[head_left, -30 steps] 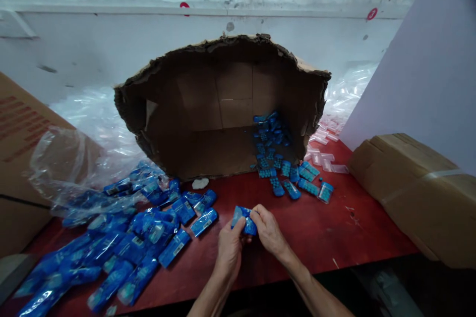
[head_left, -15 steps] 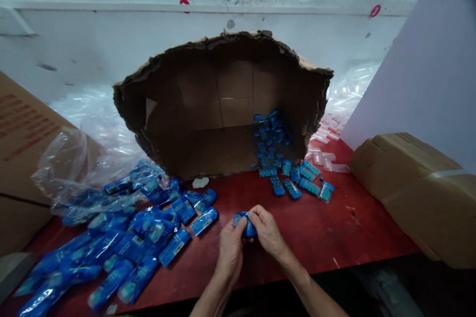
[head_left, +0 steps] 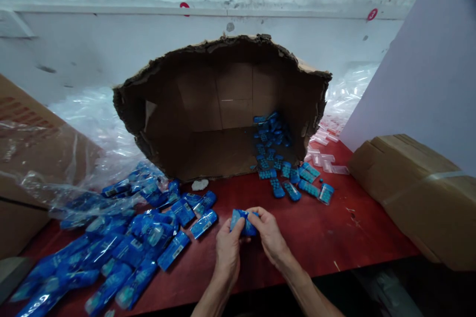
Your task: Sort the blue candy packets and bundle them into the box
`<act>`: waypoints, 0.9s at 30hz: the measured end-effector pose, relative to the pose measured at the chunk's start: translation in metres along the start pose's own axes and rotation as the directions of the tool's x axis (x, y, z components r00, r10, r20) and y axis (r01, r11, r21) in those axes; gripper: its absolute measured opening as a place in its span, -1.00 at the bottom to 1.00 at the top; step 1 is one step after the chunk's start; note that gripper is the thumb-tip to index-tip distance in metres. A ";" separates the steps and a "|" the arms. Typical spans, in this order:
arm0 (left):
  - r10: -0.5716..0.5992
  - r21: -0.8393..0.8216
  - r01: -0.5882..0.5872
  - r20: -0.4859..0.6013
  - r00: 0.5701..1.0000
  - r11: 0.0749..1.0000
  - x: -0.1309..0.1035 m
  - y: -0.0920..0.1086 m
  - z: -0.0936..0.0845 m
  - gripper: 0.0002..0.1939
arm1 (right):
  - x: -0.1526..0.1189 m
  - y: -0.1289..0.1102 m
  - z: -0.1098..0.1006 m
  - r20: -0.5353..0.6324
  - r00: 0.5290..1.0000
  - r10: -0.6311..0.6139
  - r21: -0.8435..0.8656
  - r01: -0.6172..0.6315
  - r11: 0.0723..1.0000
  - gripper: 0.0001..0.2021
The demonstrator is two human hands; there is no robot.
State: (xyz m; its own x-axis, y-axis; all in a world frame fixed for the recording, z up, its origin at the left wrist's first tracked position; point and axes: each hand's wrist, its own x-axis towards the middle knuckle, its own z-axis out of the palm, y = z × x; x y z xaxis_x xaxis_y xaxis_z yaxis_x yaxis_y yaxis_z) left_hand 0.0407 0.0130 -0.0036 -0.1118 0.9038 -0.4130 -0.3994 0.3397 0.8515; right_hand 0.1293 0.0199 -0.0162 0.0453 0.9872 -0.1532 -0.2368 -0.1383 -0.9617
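Note:
Between my hands, over the front of the red table (head_left: 312, 237), is a small blue packet (head_left: 245, 223). My left hand (head_left: 228, 245) pinches its left side with thumb and fingers. The fingers of my right hand (head_left: 268, 232) are closed on its right side. To the left lies a heap of blue packets (head_left: 130, 247), some with clear windows. Small blue containers with turquoise contents (head_left: 308, 187) lie behind my hands to the right, and more of them are inside the torn cardboard box (head_left: 201, 153).
A brown carton (head_left: 420, 198) stands at the right and another (head_left: 33, 133) at the left. Clear plastic bags (head_left: 111, 124) lie behind the heap. Clear plastic pieces (head_left: 327, 161) are right of the torn box. A white wall (head_left: 92, 49) is behind.
The blue packet shows wider and flatter between my fingers, and my hands are slightly farther apart. The clear plastic at the left has sunk and spread leftward.

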 end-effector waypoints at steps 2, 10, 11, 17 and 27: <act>0.005 -0.015 -0.005 -0.009 1.000 1.000 -0.001 0.001 0.001 -0.76 | -0.001 0.002 0.004 -0.009 0.999 0.034 0.044 -0.034 0.998 -0.76; 0.008 0.028 -0.006 -0.089 0.996 1.000 0.007 -0.002 -0.004 -0.72 | 0.003 0.008 0.013 -0.149 0.988 -0.033 -0.087 0.020 0.996 -0.75; 0.000 0.025 0.002 -0.088 0.996 1.000 0.008 -0.001 -0.004 -0.72 | 0.004 0.007 0.013 -0.157 0.986 -0.056 -0.117 0.037 0.992 -0.74; -0.160 -0.098 0.176 0.155 0.975 0.979 0.003 0.013 0.000 -0.74 | 0.008 -0.001 0.011 -0.187 0.969 -0.163 -0.305 0.100 0.947 -0.77; -0.247 -0.182 0.248 0.028 0.969 0.951 -0.002 0.021 -0.010 -0.85 | 0.052 -0.038 -0.054 -0.193 0.929 -0.315 -0.921 -0.061 0.385 -0.77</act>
State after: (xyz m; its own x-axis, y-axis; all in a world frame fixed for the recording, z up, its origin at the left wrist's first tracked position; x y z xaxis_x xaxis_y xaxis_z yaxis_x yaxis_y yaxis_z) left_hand 0.0238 0.0161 0.0121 0.0158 0.7987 -0.6015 -0.5736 0.5000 0.6488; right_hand 0.1928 0.0719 0.0003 0.3044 0.9454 0.1168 0.8001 -0.1872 -0.5699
